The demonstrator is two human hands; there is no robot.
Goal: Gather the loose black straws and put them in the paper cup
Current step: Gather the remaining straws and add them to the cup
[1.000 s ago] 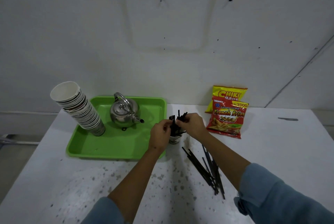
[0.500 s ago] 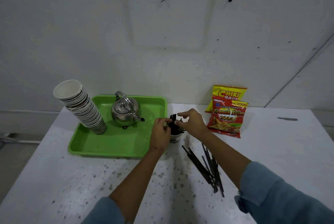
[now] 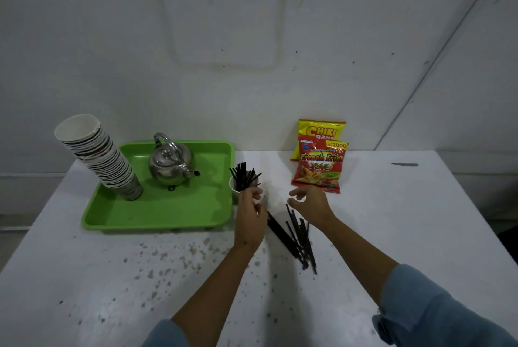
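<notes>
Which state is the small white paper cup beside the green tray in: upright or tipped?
Upright. The small white paper cup stands on its base, rim up, with black straws fanning from its mouth.

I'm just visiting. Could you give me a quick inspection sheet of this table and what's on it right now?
Surface: white table, dark speckles near the front.
Job's things: paper cup holding upright black straws; loose straws lying in a pile on the table.
Clutter: green tray carrying a metal kettle and a leaning cup stack; two snack bags.
Hands: left hand beside the cup, right hand above the pile, both empty.
Cables: nothing seen.
Surroundings: white wall with small holes.
</notes>
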